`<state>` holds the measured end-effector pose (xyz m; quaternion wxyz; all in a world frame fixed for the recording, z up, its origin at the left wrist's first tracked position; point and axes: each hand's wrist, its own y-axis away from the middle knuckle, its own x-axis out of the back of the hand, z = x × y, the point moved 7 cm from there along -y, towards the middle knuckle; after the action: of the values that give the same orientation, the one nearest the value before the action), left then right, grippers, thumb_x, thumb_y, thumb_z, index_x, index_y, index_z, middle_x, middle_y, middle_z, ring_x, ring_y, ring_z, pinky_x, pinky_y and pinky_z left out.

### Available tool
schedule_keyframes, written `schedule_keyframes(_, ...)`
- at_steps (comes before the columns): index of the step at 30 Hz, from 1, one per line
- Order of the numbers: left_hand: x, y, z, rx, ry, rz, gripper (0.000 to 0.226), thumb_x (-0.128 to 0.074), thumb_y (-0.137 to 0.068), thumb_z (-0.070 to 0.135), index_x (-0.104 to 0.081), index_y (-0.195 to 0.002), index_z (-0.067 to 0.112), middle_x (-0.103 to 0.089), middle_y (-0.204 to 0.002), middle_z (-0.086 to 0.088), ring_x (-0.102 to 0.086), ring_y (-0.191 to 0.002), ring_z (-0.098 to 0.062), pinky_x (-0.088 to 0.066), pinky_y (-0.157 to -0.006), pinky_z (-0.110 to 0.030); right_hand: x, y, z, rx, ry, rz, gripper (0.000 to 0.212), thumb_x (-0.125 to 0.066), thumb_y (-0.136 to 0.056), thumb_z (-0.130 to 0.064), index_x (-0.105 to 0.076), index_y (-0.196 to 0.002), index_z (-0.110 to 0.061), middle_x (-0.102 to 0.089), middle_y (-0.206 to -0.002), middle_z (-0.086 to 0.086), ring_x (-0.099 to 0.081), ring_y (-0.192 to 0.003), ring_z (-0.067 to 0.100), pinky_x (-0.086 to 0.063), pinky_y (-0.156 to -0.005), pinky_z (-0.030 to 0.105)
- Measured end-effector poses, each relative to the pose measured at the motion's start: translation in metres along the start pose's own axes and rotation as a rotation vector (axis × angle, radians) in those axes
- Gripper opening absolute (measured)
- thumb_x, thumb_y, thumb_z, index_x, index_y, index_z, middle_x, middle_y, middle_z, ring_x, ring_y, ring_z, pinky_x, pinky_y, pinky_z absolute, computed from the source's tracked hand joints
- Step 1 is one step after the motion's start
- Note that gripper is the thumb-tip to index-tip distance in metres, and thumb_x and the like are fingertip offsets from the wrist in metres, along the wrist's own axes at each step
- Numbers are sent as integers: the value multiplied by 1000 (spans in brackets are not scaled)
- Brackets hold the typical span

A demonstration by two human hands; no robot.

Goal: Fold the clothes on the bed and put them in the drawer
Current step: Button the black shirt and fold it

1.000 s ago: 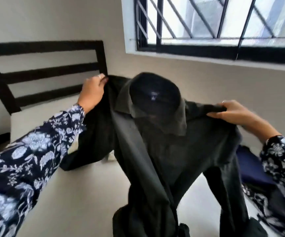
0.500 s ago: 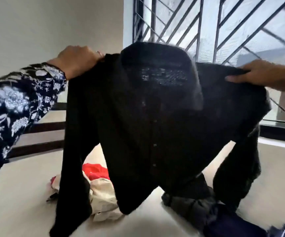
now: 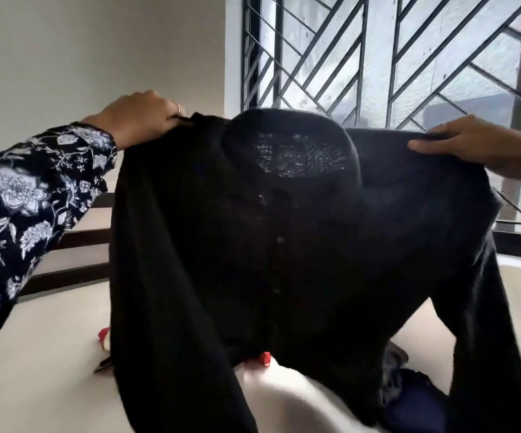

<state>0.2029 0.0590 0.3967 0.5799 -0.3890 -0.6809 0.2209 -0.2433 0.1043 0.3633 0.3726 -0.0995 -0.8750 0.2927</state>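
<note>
Pale wall (image 3: pixel 96 51), barred daylit window (image 3: pixel 393 57)

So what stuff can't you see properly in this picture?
- Head view: the black shirt, held up by the left hand and right hand, hides most of the clothes on the bed; only red bits peek out.
- The shirt's hem and sleeve ends are cut off by the bottom edge.
- The dark blue cloth is mostly covered, so its kind is unclear.
- No drawer is in view.

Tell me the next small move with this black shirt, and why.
Probably lower the black shirt flat onto the bed. The left hand and right hand hold it up by the shoulders, spread wide, sleeves hanging; it needs a surface before folding.
</note>
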Motion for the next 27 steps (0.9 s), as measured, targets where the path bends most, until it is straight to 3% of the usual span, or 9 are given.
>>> schedule_keyframes(3, 18, 2, 6, -74, 209, 106, 83, -29, -81, 77, -68, -99, 6, -65, -87, -21, -61, -84, -36, -44, -73, -38, 16, 3, 9, -2, -134, 106, 46, -81, -61, -49, -72, -87, -12, -73, -96, 14, -67, -58, 6, -55, -54, 18)
schedule_keyframes(6, 38, 23, 22, -232, 375, 243, 90, -34, -69, 88, -65, -83, 5, -58, -62, -8, -56, -61, -24, -36, -63, -28, 29, 17, 30, -87, -349, 73, 74, -89, -32, -60, -76, -88, -13, -75, -89, 8, -71, -68, 15, -60, -67, 27)
schedule_keyframes(9, 9, 25, 46, -284, 195, -20, 58, -62, -66, 66, -67, -88, 13, -46, -56, 14, -46, -55, -10, -34, -61, -27, 21, 18, 42, -121, -94, 85, 56, -79, -58, -55, -74, -84, -6, -73, -88, 20, -67, -67, 22, -55, -60, 31)
schedule_keyframes(11, -17, 19, 54, -281, 135, -208, 33, -70, -78, 43, -71, -94, 14, -58, -65, 6, -56, -65, -14, -34, -65, -26, 17, 18, 39, -99, -59, 120, 40, -73, -73, -44, -74, -84, -5, -72, -88, 22, -65, -63, 18, -52, -56, 26)
schedule_keyframes(13, -26, 10, 41, -168, 353, -236, 14, -71, -84, 26, -74, -92, 14, -71, -83, -8, -66, -79, -15, -39, -67, -25, 19, 27, 38, -114, -231, 75, 36, -80, -65, -42, -76, -81, -10, -74, -86, 14, -68, -60, 14, -54, -52, 20)
schedule_keyframes(16, -54, 18, 27, 78, 872, -540, 53, -85, -57, 50, -75, -87, 7, -74, -88, -17, -71, -71, -17, -55, -69, -28, 10, 39, 49, -196, -260, -80, 53, -88, -49, -49, -76, -79, -7, -74, -74, 11, -68, -54, 15, -53, -47, 20)
schedule_keyframes(19, -84, 33, 46, 171, 752, -857, 86, -88, -20, 66, -76, -78, 3, -74, -80, -13, -71, -63, -19, -54, -54, -26, 0, 25, 69, -336, 56, -66, 36, -77, -78, -33, -67, -75, 2, -68, -65, 14, -59, -45, 14, -44, -42, 18)
schedule_keyframes(23, -97, 29, 73, 181, 483, -962, 71, -82, -45, 46, -72, -98, 0, -74, -91, -15, -71, -88, -31, -57, -83, -42, -28, 13, 75, -448, 86, -77, 19, -74, -82, -26, -65, -79, -9, -67, -81, 11, -61, -64, 19, -53, -65, 28)
schedule_keyframes(27, -65, 35, 135, -38, 522, -1024, 92, -90, -34, 58, -67, -115, 20, -71, -105, 1, -68, -96, -17, -55, -85, -29, -60, 5, 40, -355, 53, -127, 28, -81, -73, -26, -64, -76, -3, -63, -76, 13, -58, -64, 21, -49, -57, 23)
